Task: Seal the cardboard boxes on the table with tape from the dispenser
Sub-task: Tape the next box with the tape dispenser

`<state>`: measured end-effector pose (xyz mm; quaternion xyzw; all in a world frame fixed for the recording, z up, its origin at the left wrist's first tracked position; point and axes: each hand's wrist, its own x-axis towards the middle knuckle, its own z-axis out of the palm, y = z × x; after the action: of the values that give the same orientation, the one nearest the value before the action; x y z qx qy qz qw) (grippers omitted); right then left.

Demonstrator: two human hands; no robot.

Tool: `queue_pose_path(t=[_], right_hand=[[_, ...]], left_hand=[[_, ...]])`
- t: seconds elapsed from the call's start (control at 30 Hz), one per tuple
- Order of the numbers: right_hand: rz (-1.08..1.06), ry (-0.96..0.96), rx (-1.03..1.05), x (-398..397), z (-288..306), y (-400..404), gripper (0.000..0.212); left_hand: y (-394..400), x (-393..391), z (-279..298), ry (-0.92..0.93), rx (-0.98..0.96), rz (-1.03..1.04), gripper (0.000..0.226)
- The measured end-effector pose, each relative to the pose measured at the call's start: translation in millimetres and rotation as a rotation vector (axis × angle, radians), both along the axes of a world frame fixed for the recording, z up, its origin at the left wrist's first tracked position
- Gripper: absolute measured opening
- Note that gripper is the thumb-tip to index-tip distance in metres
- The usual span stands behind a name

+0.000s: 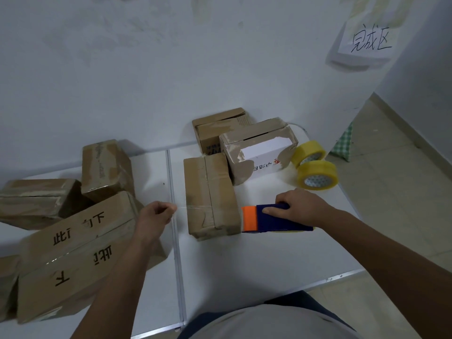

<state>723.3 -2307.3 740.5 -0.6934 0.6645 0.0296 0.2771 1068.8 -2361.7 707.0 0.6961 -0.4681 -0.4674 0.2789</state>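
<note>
A brown cardboard box lies on the white table, its long side running away from me. My right hand grips a blue and orange tape dispenser at the box's near right corner. A clear strip of tape stretches from the dispenser across the box's near end. My left hand pinches the free end of that strip just left of the box.
Several more cardboard boxes are heaped at the left. Two boxes stand behind the taped one against the wall. Two yellowish tape rolls sit at the right edge. A paper sign hangs on the wall.
</note>
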Motion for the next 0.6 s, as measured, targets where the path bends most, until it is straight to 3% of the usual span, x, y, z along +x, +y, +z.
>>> queue_pose_path(t=[0.23, 0.6], right_hand=[[0.018, -0.051, 0.021, -20.7, -4.4, 1.0, 0.036], [0.102, -0.185, 0.014, -21.2, -10.2, -6.6, 0.031]], left_hand=[[23.4, -4.7, -4.6, 0.040, 0.040, 0.054, 0.014], [12.5, 1.0, 6.7, -0.040, 0.018, 0.018, 0.014]])
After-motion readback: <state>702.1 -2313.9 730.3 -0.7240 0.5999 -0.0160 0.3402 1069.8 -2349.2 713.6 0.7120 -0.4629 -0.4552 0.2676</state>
